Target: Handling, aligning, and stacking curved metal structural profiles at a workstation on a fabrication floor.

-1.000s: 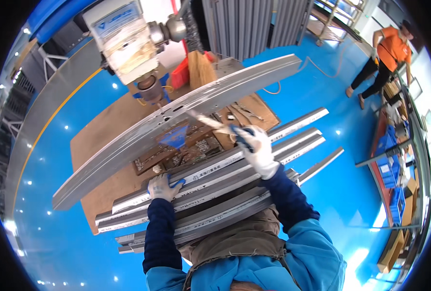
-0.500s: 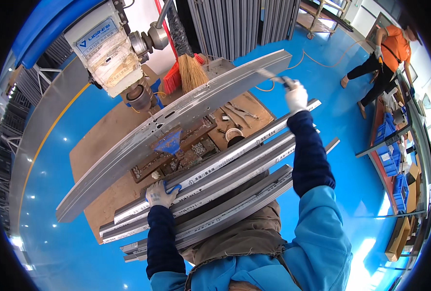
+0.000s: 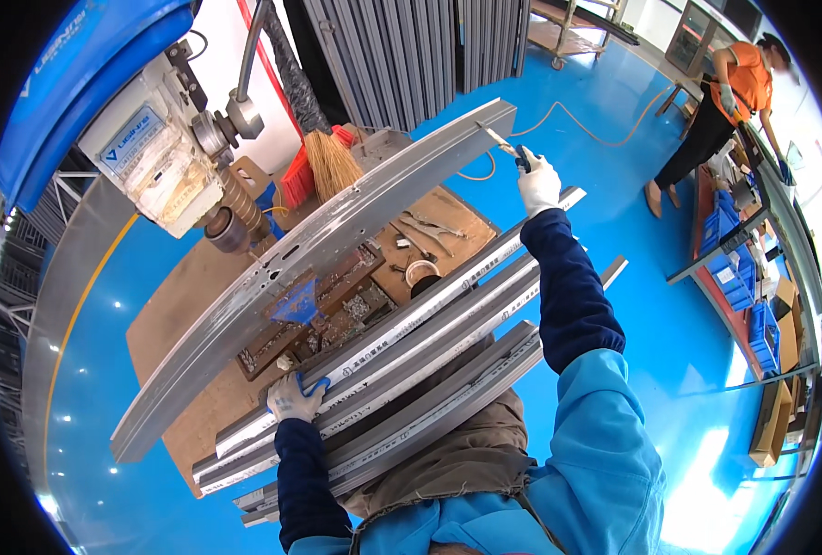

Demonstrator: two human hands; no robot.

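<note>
In my right hand (image 3: 540, 185), gloved in white, is a flat brush (image 3: 500, 141) with a dark handle. Its pale bristles are at the right end of a long, slightly curved grey metal profile (image 3: 337, 231), which has several oval holes and white streaks. My left hand (image 3: 296, 398), also gloved, is closed around a small blue thing (image 3: 315, 386) whose kind I cannot make out. That hand rests by the left ends of several film-striped grey profiles (image 3: 411, 333) lying across in front of me.
A drilling machine head (image 3: 166, 157) hangs at the upper left. Below the long profile, a brown board (image 3: 175, 333) carries metal chips, hand tools and a small round cup (image 3: 421, 271). A straw broom (image 3: 332, 165) stands behind. A person in orange (image 3: 748, 83) works at the right shelves.
The view has shifted, and the drilling machine and long profile appear further left. The brush, blurred before, now shows sharply at the profile's right end. My left hand stays by the striped profiles.
</note>
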